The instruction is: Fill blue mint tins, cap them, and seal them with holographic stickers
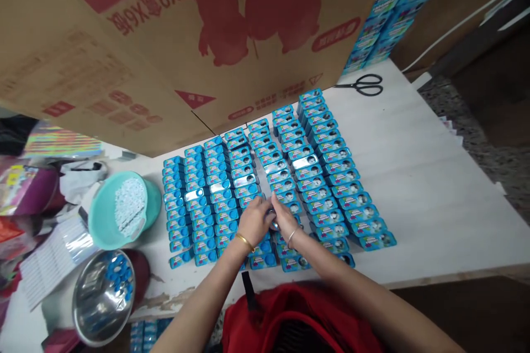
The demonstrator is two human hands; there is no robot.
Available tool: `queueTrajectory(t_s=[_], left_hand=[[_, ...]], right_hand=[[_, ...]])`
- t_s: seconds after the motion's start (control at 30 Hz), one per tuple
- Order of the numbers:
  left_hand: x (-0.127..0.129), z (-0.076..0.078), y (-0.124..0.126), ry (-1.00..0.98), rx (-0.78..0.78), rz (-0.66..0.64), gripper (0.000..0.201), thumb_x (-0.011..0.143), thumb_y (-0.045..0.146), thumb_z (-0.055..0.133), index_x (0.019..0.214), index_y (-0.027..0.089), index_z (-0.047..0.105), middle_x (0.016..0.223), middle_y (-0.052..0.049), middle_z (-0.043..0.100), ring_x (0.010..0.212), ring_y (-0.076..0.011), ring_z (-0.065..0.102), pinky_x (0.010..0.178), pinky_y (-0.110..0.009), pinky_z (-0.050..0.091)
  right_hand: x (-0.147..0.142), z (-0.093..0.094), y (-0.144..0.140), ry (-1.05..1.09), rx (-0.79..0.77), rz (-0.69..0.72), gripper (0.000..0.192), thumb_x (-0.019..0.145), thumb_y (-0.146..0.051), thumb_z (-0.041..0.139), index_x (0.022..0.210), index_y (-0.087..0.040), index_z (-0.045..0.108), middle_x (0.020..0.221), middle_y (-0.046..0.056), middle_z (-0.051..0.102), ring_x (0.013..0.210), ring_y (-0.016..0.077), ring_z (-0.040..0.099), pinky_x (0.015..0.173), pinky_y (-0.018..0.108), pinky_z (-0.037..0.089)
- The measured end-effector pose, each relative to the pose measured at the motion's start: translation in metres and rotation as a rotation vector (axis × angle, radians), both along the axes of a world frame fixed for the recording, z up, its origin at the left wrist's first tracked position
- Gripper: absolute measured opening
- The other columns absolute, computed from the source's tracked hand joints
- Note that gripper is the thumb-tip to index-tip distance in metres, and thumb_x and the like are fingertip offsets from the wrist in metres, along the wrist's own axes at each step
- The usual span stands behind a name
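Scissors (364, 85) seemingly behind tins (290, 176)

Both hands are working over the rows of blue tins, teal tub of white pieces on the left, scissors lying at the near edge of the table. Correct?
Not quite: the head view shows the scissors at the far edge of the table, beside the cardboard box. The rest holds.

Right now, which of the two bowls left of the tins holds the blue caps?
The steel bowl, nearest the table's front edge, shiny metal with blue caps inside. The teal bowl behind it holds small white pieces instead.
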State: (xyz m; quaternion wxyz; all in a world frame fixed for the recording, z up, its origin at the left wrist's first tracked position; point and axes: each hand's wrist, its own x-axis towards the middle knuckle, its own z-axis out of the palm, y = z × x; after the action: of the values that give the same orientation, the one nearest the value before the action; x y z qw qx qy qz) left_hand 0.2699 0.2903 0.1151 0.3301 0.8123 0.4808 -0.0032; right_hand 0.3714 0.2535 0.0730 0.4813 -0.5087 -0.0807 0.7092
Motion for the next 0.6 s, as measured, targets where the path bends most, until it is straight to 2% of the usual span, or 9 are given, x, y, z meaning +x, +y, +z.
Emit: queueTrajectory(t_s=[0.07, 0.17, 0.27, 0.37, 0.43, 0.5, 0.6], left_hand=[[-0.003, -0.002, -0.001, -0.053, 0.024, 0.047, 0.009, 0.085, 0.018, 0.053, 0.088, 0.021, 0.061, 0.087, -0.004, 0.059, 0.084, -0.0181, 0.058, 0.077, -0.030, 0.048], [-0.013, -0.016, 0.024, -0.136, 0.123, 0.169, 0.009, 0.087, 0.020, 0.051, 0.086, 0.020, 0.059, 0.084, -0.004, 0.059, 0.081, -0.0172, 0.057, 0.076, -0.030, 0.048], [-0.024, -0.036, 0.057, -0.125, 0.246, 0.216, 0.016, 0.090, 0.020, 0.045, 0.091, 0.019, 0.061, 0.092, -0.007, 0.061, 0.088, -0.0182, 0.058, 0.082, -0.032, 0.049], [-0.032, -0.054, 0.075, -0.057, 0.270, 0.086, 0.024, 0.090, 0.019, 0.042, 0.098, 0.017, 0.065, 0.102, -0.010, 0.064, 0.096, -0.0205, 0.059, 0.088, -0.035, 0.048], [-0.036, -0.059, 0.077, -0.019, 0.285, 0.026, 0.026, 0.091, 0.020, 0.042, 0.102, 0.017, 0.066, 0.108, -0.011, 0.065, 0.100, -0.0221, 0.059, 0.090, -0.038, 0.047], [-0.039, -0.059, 0.076, 0.015, 0.318, 0.068, 0.028, 0.091, 0.023, 0.042, 0.105, 0.017, 0.066, 0.112, -0.011, 0.065, 0.103, -0.0232, 0.058, 0.092, -0.039, 0.045], [-0.037, -0.055, 0.081, 0.112, 0.364, 0.262, 0.037, 0.088, 0.032, 0.050, 0.121, 0.017, 0.060, 0.128, -0.013, 0.058, 0.118, -0.0275, 0.051, 0.098, -0.044, 0.041]], right_hand=[[-0.003, -0.003, 0.003, -0.034, 0.008, -0.005, 0.055, 0.070, -0.075, 0.056, 0.082, -0.021, 0.059, 0.056, -0.003, 0.054, 0.041, 0.0100, 0.045, 0.036, 0.022, 0.028], [-0.006, -0.008, 0.013, -0.162, 0.049, 0.048, 0.056, 0.074, -0.074, 0.051, 0.091, -0.021, 0.060, 0.055, -0.003, 0.054, 0.039, 0.0104, 0.042, 0.037, 0.023, 0.029], [-0.001, -0.014, 0.026, -0.501, 0.216, 0.182, 0.048, 0.085, -0.061, 0.048, 0.104, -0.019, 0.062, 0.058, 0.000, 0.058, 0.048, 0.0143, 0.050, 0.048, 0.026, 0.041], [0.009, -0.012, 0.041, -0.901, 0.362, 0.433, 0.042, 0.093, -0.039, 0.041, 0.125, -0.017, 0.058, 0.092, 0.009, 0.070, 0.079, 0.0207, 0.064, 0.071, 0.031, 0.048], [0.014, -0.006, 0.051, -1.105, 0.367, 0.655, 0.045, 0.096, -0.031, 0.035, 0.139, -0.019, 0.047, 0.113, 0.012, 0.067, 0.095, 0.0228, 0.064, 0.078, 0.032, 0.048], [0.015, 0.000, 0.061, -1.247, 0.327, 0.859, 0.049, 0.098, -0.031, 0.030, 0.147, -0.023, 0.035, 0.119, 0.012, 0.065, 0.096, 0.0234, 0.064, 0.077, 0.033, 0.048], [0.011, 0.004, 0.074, -1.368, 0.293, 1.063, 0.052, 0.100, -0.035, 0.026, 0.151, -0.025, 0.024, 0.117, 0.013, 0.065, 0.090, 0.0240, 0.067, 0.072, 0.034, 0.049]])
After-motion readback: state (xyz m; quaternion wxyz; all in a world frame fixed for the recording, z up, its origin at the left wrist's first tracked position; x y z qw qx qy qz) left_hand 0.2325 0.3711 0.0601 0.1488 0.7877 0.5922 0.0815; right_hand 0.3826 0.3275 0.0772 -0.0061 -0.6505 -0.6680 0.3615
